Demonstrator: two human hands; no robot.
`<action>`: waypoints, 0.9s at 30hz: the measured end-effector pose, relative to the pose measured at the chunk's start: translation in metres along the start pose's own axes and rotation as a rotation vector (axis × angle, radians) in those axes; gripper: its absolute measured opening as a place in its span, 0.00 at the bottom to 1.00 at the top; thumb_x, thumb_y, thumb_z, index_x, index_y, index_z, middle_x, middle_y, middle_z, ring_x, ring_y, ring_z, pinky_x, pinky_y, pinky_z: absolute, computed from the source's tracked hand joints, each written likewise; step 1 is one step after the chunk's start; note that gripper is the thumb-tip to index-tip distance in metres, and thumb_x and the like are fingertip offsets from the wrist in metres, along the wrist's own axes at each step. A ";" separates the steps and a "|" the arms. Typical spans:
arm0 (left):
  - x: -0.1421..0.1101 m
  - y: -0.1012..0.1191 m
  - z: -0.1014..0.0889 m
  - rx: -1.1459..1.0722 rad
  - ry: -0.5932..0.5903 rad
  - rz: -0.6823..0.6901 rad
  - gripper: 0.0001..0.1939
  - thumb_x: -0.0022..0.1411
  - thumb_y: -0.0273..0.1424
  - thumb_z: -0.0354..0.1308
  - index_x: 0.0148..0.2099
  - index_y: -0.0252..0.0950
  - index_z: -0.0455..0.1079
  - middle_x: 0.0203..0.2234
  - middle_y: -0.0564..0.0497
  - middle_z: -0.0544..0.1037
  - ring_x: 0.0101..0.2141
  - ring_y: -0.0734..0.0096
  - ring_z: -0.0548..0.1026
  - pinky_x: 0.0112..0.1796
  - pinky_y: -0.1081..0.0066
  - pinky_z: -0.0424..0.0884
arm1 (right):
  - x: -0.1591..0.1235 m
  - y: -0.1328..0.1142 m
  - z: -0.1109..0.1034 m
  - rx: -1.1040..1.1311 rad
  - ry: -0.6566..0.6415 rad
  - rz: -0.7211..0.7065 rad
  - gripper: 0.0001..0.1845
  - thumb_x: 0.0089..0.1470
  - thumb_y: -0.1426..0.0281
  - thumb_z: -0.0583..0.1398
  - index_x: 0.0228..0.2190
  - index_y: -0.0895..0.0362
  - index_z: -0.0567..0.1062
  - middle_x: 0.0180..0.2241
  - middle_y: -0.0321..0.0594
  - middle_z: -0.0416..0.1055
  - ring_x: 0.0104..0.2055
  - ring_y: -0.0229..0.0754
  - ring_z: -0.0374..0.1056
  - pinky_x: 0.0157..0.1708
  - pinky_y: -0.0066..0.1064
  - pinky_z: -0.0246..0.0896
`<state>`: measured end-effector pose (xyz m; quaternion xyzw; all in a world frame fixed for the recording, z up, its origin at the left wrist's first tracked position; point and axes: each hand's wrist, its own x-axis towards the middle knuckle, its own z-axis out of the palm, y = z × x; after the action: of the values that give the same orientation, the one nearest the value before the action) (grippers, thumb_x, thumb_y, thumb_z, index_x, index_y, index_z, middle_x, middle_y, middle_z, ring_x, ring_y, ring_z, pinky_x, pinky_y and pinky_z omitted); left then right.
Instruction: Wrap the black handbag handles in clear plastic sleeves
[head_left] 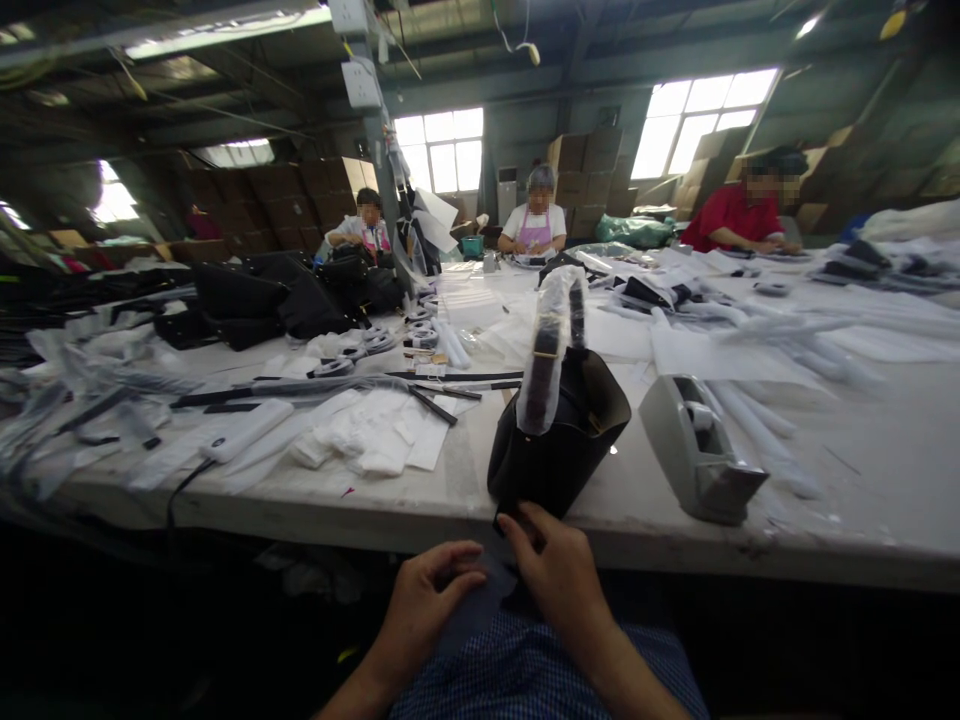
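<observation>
A black handbag (536,465) stands at the table's front edge, slightly tilted, its mouth open. Its handle (541,375) is wrapped in clear plastic film. My left hand (431,595) is below the edge, left of the bag, thumb and fingers closed on a thin translucent plastic sheet (474,608) hanging over my lap. My right hand (559,560) is at the bag's lower front, thumb and forefinger pinched against a dark part there. Whether that is the bag's own corner or a separate small piece, I cannot make out.
A grey tape dispenser (701,450) stands right of the bag. White tissue sheets (360,435), black strips (431,405) and a white power strip (247,430) lie left. Black bags (240,300) are piled farther back. Three people sit across the table (420,505).
</observation>
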<state>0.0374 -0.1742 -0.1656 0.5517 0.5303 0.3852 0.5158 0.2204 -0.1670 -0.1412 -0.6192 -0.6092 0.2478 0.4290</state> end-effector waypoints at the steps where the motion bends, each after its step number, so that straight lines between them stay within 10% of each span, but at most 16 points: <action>1: -0.001 -0.001 -0.002 0.010 -0.018 0.004 0.15 0.53 0.33 0.68 0.44 0.36 0.80 0.34 0.46 0.85 0.37 0.58 0.81 0.41 0.68 0.75 | 0.005 -0.003 0.001 -0.024 -0.007 -0.003 0.15 0.58 0.59 0.59 0.35 0.57 0.80 0.30 0.45 0.80 0.29 0.47 0.74 0.33 0.33 0.65; 6: -0.008 -0.006 -0.015 0.081 -0.009 0.036 0.14 0.57 0.36 0.65 0.45 0.39 0.80 0.35 0.47 0.85 0.37 0.59 0.82 0.40 0.70 0.75 | 0.013 -0.013 0.003 0.165 -0.099 0.084 0.22 0.57 0.57 0.59 0.17 0.55 0.68 0.16 0.36 0.71 0.20 0.41 0.70 0.22 0.27 0.58; 27: 0.003 -0.001 -0.013 -0.091 0.025 -0.026 0.18 0.53 0.34 0.67 0.47 0.36 0.79 0.35 0.45 0.85 0.39 0.55 0.82 0.43 0.64 0.76 | 0.006 -0.013 0.008 0.373 -0.145 0.171 0.23 0.56 0.53 0.60 0.18 0.56 0.70 0.17 0.36 0.73 0.22 0.40 0.70 0.25 0.26 0.60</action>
<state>0.0255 -0.1692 -0.1646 0.5161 0.5258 0.4092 0.5384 0.2074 -0.1609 -0.1332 -0.5588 -0.5274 0.4358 0.4686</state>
